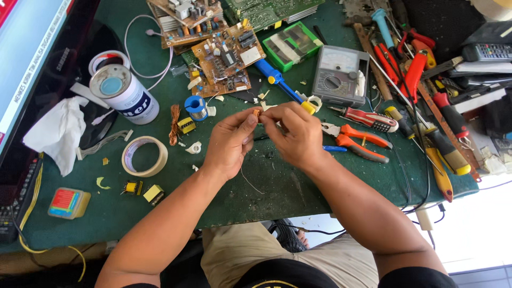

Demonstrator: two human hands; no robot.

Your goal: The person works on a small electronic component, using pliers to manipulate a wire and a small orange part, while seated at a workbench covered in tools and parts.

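Note:
My left hand [230,143] and my right hand [295,134] meet over the green bench mat [266,186], fingertips pinched together on a small orange-brown component [256,113]. A thin wire trails down from my left hand. Just beyond my fingers lie a blue-and-yellow desoldering pump [282,85] and a brown circuit board [226,56]. Orange-handled pliers [354,143] rest right of my right hand.
A white can [122,93], a masking tape roll [144,156], a blue solder spool [196,108] and small yellow transformers [143,191] sit at left. A grey multimeter [340,76], several screwdrivers [421,80] and a green parts box [290,45] crowd the right and back.

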